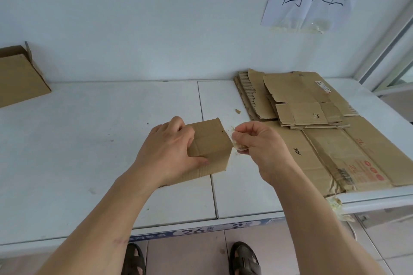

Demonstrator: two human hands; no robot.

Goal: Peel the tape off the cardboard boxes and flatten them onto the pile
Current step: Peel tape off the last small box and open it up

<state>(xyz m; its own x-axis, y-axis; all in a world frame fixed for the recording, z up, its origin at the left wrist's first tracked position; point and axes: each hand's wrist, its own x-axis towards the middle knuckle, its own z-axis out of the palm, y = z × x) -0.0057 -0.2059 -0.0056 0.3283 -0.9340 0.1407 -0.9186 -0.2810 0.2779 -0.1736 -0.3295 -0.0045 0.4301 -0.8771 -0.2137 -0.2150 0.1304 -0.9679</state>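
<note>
White desk [100, 140] and pale wall fill the view. At nine o'clock an unopened box [20, 76] waits its turn. At centre the left hand [169, 152], fingers [202, 161] clamped around the small cardboard box [212, 143], pins it so it cannot slide. At its three o'clock edge the right hand [259, 140] pinches a crumpled strip of tape [237, 144], apparently pulling it off. At two o'clock lies the flattened pile [312, 118], close for dropping.
</note>
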